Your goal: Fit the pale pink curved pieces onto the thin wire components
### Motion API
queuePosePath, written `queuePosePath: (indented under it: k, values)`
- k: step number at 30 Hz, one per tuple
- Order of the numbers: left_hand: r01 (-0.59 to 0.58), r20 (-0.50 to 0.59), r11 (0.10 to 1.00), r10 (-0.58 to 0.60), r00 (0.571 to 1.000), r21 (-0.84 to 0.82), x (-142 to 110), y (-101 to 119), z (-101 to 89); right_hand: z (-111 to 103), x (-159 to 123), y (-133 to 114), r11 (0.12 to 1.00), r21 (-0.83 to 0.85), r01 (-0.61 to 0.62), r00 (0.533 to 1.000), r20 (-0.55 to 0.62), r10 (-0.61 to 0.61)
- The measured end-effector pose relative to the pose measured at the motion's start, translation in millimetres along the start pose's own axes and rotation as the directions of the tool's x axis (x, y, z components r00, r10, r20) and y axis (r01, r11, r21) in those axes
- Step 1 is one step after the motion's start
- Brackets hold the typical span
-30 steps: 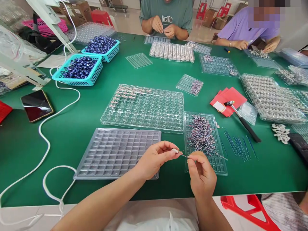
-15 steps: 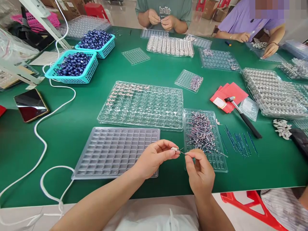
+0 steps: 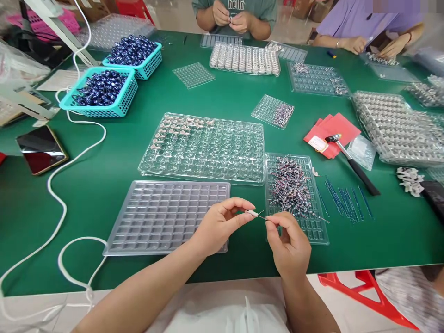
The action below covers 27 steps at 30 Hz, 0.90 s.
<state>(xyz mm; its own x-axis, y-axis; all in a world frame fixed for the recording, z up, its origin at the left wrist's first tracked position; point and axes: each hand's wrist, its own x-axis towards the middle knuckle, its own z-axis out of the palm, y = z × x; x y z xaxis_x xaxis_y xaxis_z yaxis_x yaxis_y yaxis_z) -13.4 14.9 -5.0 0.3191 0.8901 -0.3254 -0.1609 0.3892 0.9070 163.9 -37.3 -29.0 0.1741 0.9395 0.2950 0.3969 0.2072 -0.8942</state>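
Observation:
My left hand (image 3: pixel 222 224) pinches a small white part (image 3: pixel 253 213) between thumb and fingers. From its right end a thin wire lead (image 3: pixel 262 217) sticks out, and my right hand (image 3: pixel 290 240) has that lead between thumb and forefinger. Under and behind my right hand lies a clear tray (image 3: pixel 321 233) with a heap of small wire-leaded parts (image 3: pixel 289 185). A grey compartment tray (image 3: pixel 163 217) is partly beneath my left hand. Beyond it, a clear round-celled tray (image 3: pixel 215 148) carries several small pale pieces (image 3: pixel 180 127) at its far left corner.
To the right are a hammer (image 3: pixel 360 173), red envelopes (image 3: pixel 322 134), blue thin rods (image 3: pixel 343 203) and stacked filled trays (image 3: pixel 395 125). At left stand turquoise baskets (image 3: pixel 128 99) of dark blue beads, a phone (image 3: pixel 42 150) and a white cable (image 3: pixel 62 199). Two people work across the table.
The view has shifted slightly, so the table contents sit a bit higher. Both my hands keep their hold on the white part and its lead, with hardly any movement.

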Motion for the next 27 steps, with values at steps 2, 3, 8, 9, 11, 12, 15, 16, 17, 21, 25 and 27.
queuePosePath:
  k: [2, 3, 8, 9, 11, 12, 15, 16, 17, 21, 25, 27]
  values:
    - [-0.039, -0.004, 0.999, 0.039, 0.999, 0.035, -0.7, 0.7, 0.7, -0.2, 0.7, -0.5, 1.0, -0.022, 0.009, 1.0, 0.013, -0.009]
    - [-0.054, -0.001, 0.997, 0.054, 0.999, 0.046, -1.0, 0.6, 1.0, -0.3, 1.1, -0.9, 0.999, -0.037, 0.015, 1.0, 0.023, -0.014]
    - [-0.092, 0.018, 0.992, 0.091, 0.996, 0.081, -2.7, -1.6, 1.7, -0.9, 1.9, -1.8, 0.992, -0.119, 0.049, 0.998, 0.046, -0.044]
    - [-0.094, 0.021, 0.992, 0.093, 0.995, 0.088, -2.9, -2.2, 1.8, -1.1, 1.8, -1.3, 0.99, -0.131, 0.054, 0.998, 0.048, -0.048]
    - [-0.098, 0.025, 0.99, 0.096, 0.995, 0.102, -3.1, -3.3, 1.8, -1.6, 1.6, -0.1, 0.986, -0.15, 0.066, 0.997, 0.052, -0.059]
    - [-0.102, 0.028, 0.989, 0.1, 0.995, 0.11, -3.2, -3.8, 1.7, -2.0, 1.6, 0.5, 0.984, -0.16, 0.074, 0.996, 0.056, -0.066]
    - [-0.128, 0.042, 0.982, 0.123, 0.992, 0.137, -3.0, -5.3, 0.8, -3.3, 2.4, 1.6, 0.978, -0.177, 0.106, 0.993, 0.072, -0.095]
    - [-0.138, 0.047, 0.98, 0.132, 0.99, 0.146, -3.0, -5.8, 0.4, -3.8, 3.1, 1.6, 0.977, -0.178, 0.119, 0.991, 0.079, -0.106]
    - [-0.146, 0.053, 0.977, 0.139, 0.989, 0.155, -2.9, -6.3, 0.0, -4.3, 3.7, 1.4, 0.975, -0.18, 0.132, 0.989, 0.086, -0.118]
    - [-0.17, 0.059, 0.969, 0.162, 0.985, 0.181, -2.7, -7.8, -1.2, -5.6, 6.2, -0.1, 0.961, -0.202, 0.188, 0.978, 0.133, -0.163]
    - [-0.223, 0.085, 0.945, 0.208, 0.974, 0.239, -3.2, -7.1, -1.2, -6.0, 6.8, -0.7, 0.95, -0.189, 0.25, 0.961, 0.166, -0.22]
    - [-0.241, 0.097, 0.938, 0.223, 0.97, 0.25, -3.7, -6.7, -0.8, -6.0, 6.6, 0.2, 0.949, -0.16, 0.273, 0.953, 0.18, -0.244]
